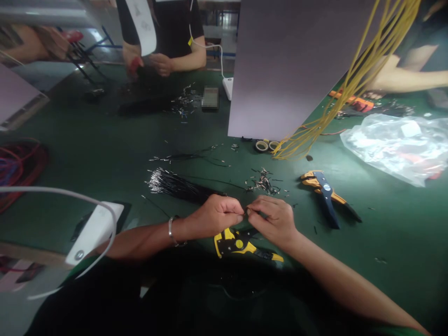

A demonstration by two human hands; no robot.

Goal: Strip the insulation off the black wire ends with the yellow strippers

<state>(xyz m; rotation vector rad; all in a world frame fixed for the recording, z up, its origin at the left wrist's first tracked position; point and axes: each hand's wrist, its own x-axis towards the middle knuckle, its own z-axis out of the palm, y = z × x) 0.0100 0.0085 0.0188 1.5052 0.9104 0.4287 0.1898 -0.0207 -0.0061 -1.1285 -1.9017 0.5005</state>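
Note:
My left hand (222, 215) and my right hand (273, 217) meet fingertip to fingertip over the green table (115, 154). Both are closed in a pinch, and what they hold is too small to make out. Behind my left hand lies a bundle of black wires (178, 183) with bare silvery ends pointing left. A loose pile of small metal terminals (264, 183) sits just beyond my right hand. Below the hands rests a yellow and black hand tool (240, 245). Farther right is an orange and dark blue wire tool (326, 191).
Yellow wires (336, 107) hang beside a large grey panel (287, 65). A clear plastic bag (399, 144) lies at right, a white power strip (95, 231) with its cable at left. Across the table, a person's hands (161, 64) work near more black wires.

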